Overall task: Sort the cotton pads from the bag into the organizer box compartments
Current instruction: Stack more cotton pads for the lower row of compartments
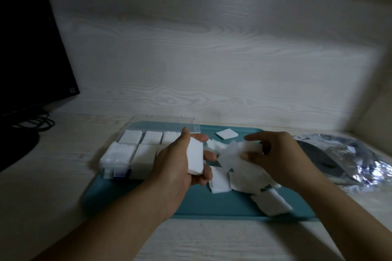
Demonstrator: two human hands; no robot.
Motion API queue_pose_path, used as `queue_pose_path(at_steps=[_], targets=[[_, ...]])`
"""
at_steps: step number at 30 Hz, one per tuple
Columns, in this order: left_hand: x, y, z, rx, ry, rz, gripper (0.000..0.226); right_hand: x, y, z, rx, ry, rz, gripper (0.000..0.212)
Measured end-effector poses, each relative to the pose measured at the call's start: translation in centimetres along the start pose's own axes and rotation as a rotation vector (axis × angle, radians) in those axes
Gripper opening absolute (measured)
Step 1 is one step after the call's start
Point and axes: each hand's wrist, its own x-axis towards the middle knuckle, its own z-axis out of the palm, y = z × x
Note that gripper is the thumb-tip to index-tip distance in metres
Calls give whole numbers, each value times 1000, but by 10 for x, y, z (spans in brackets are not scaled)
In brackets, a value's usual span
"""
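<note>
— Looking at the organizer box (127,154), how far is the sorting getting?

— It is looking well along, I judge. The box is sitting at the left end of the teal tray (201,207), and every compartment that is showing is holding white pads, some heaped to the rim. Its nearest right part is being hidden by the left hand (182,165), so I cannot tell whether a slot there is standing free.

— What are the hands doing?

— The left hand is gripping a squared stack of cotton pads (195,160), thumb on one edge and fingers curled round the other, just beside the box. The right hand (273,159) is pinching a few loose pads (246,148) over the pile, fingers curled in on them.

— So what is remaining?

— A fair heap of scattered pads (244,176) is lying across the middle and right of the tray, some overlapping, with one single pad (227,134) apart near the far edge. The shiny bag (356,159) is lying on the surface to the right of the tray; whether any pads are remaining inside is too blurred to tell.

— Your estimate?

— Filling seems mostly done; gathering, squaring and placing the tray's loose pads is what is remaining, and room in the box may be running short.
</note>
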Motion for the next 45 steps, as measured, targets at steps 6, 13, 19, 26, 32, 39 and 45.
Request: queue_pose_path(at_steps=[6, 13, 19, 26, 32, 39, 45], targets=[[-1, -2, 0, 42, 0, 24, 45, 7, 7, -4, -53, -62, 24, 30], [-2, -3, -1, 60, -19, 38, 45, -1, -5, 4, 135, -184, 131, 7], [-1, -4, -1, 59, -25, 40, 46, -7, -4, 17, -276, 15, -41, 15], [0, -5, 0, 56, -21, 42, 46, -9, -6, 18, -468, 18, -126, 18], [0, -5, -1, 67, -17, 48, 47, -15, -12, 19, -385, -169, -96, 48], [-1, -3, 1, 51, -15, 48, 45, -15, -15, 15, -384, -241, -150, 53], [-3, -4, 0, 77, -22, 47, 45, -11, -10, 7, -298, -80, -231, 63]])
